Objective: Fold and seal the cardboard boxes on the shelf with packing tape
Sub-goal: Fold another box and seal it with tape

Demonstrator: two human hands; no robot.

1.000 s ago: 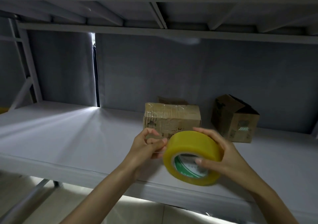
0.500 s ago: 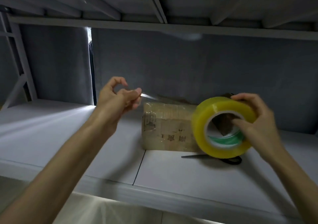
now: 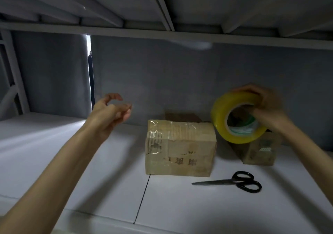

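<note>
- Head view: right hand [image 3: 264, 107] is up in the air over the shelf [image 3: 63, 170], gripping the yellow packing tape roll [image 3: 232, 118]. Fingers curl over the roll's top edge and reach into its core; the roll is tilted, open side toward the camera.
- Left hand [image 3: 110, 111] is raised well to the left of the roll, fingers curled with thumb and fingertips close together. Blur hides whether a tape end is pinched there, so I cannot tell.
- Taped cardboard box [image 3: 180, 149] sits on the shelf between and below the hands, touched by neither.
- A second cardboard box [image 3: 259, 152] stands right of it, partly hidden behind the roll.
- Black scissors [image 3: 234, 181] lie on the shelf just before the boxes.
</note>
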